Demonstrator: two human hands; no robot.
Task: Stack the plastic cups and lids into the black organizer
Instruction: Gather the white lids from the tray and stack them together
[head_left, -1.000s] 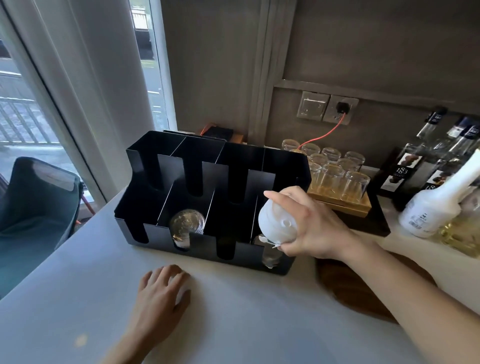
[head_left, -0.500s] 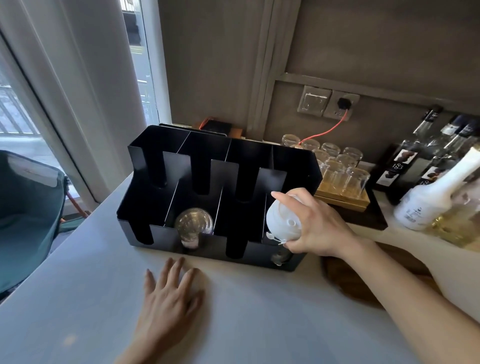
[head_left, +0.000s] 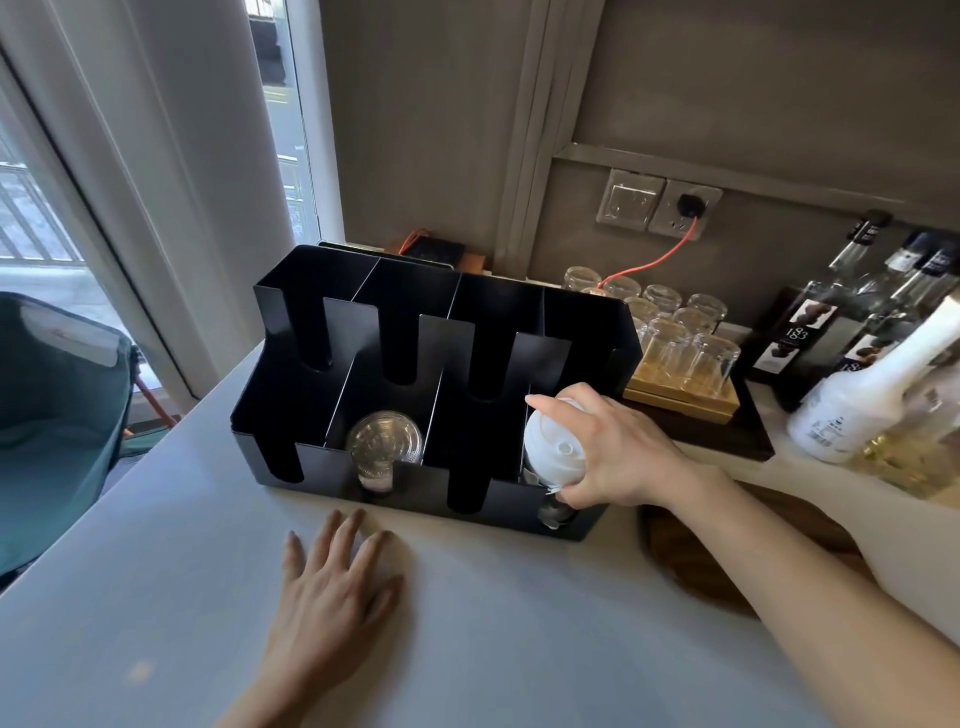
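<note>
A black organizer (head_left: 582, 317) with several slotted compartments stands on the white counter. Clear plastic cups (head_left: 383, 441) lie in its second front compartment from the left. My right hand (head_left: 618, 457) grips a stack of white lids (head_left: 553, 451) and holds it over the front right compartment, just above the front wall. Something clear (head_left: 555, 512) shows through that compartment's front slot below the lids. My left hand (head_left: 332, 587) rests flat on the counter in front of the organizer, fingers spread, holding nothing.
A wooden tray with upturned glasses (head_left: 685, 358) stands right of the organizer. Bottles (head_left: 852, 405) crowd the far right. A round wooden board (head_left: 691, 561) lies under my right forearm. A red cable runs to a wall socket (head_left: 685, 208). A green chair (head_left: 52, 415) stands at the left.
My right hand has lowered the white lids slightly toward the front right compartment. My left hand's fingers have spread flat on the counter.
</note>
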